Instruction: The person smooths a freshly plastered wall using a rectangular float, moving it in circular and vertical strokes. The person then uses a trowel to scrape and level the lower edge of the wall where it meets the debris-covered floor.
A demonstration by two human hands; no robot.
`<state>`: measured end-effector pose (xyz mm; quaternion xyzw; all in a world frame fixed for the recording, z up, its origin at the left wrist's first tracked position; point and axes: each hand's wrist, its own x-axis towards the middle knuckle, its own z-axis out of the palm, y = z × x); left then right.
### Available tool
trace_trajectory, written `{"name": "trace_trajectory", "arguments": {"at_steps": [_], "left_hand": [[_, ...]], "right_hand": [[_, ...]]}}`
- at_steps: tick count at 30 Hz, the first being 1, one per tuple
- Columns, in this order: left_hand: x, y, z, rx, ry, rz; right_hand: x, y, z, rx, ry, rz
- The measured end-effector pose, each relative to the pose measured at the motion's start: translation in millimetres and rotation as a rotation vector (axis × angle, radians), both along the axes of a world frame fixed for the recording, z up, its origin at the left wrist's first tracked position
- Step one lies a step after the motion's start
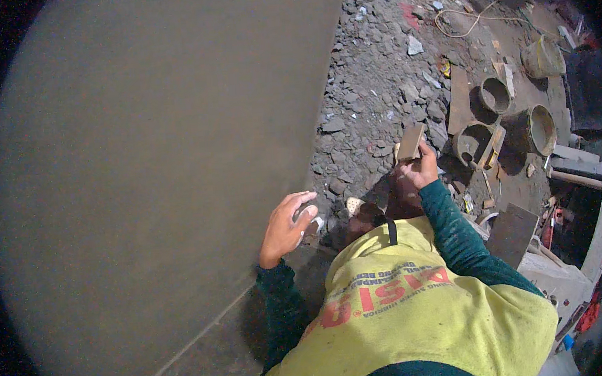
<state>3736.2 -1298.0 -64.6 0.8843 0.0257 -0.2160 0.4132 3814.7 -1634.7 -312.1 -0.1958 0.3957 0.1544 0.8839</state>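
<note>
My right hand [420,170] grips a small flat rectangular piece [410,143], tan-grey and wood-like, held above the rubble. The fingers behind that piece are mostly hidden. To the left, my left hand [284,229] is raised beside the edge of a broad smooth grey wall surface [167,148]. Its fingers are curved with a gap to the thumb, and nothing shows between them. Pale grey smears mark the fingers of both hands. Below my hands, one of my feet [355,205] shows in part, in a light dotted shoe.
Broken stone rubble [369,66] runs along the wall's edge. At the right stand a bucket [495,95], a mortar-smeared bucket [473,143] and a tipped bucket [541,130]. A board [458,99] lies beside them, a cord [467,33] farther off. Another flat board [513,236] is near my right arm.
</note>
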Motion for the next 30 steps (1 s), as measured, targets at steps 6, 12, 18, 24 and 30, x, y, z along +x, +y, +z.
{"name": "trace_trajectory", "arguments": {"at_steps": [6, 12, 18, 24, 30], "left_hand": [[-274.8, -13.0, 123.0, 0.002, -0.067, -0.035], [-419.7, -27.0, 232.8, 0.116, -0.03, -0.088], [-418.2, -62.2, 264.3, 0.174, -0.017, 0.005], [-449.0, -52.5, 251.0, 0.228, 0.004, 0.082], [-494.5, -31.7, 239.9, 0.174, 0.087, 0.295]], "right_hand": [[-251.8, -34.0, 112.3, -0.049, -0.057, -0.064], [-403.8, -37.2, 190.8, 0.054, -0.059, -0.22], [-376.1, -101.5, 218.9, 0.02, -0.005, -0.294], [-367.3, -112.4, 173.6, -0.145, 0.004, -0.079], [-343.3, -49.9, 164.2, -0.229, 0.059, 0.13]]}}
